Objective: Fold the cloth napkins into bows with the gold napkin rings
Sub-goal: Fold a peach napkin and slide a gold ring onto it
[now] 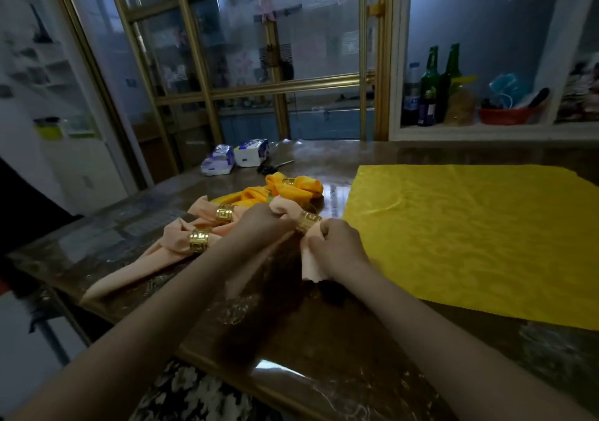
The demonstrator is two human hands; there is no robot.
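Observation:
A peach napkin (309, 258) runs through a gold ring (307, 222) at the middle of the table. My left hand (259, 226) grips the napkin's fabric left of the ring. My right hand (337, 247) pinches the fabric just right of it, and a tail hangs below. To the left lie two peach bows, each held by its own gold ring (198, 240) (225, 212). Behind them sit yellow bows (291, 190) with gold rings. A flat yellow napkin (470, 236) is spread out on the right.
The dark glossy table (324, 356) has its front edge close to me. Two tissue packs (233, 156) and a dark object lie at the back. Behind stand a glass partition with gold frames and a shelf with green bottles (437, 87).

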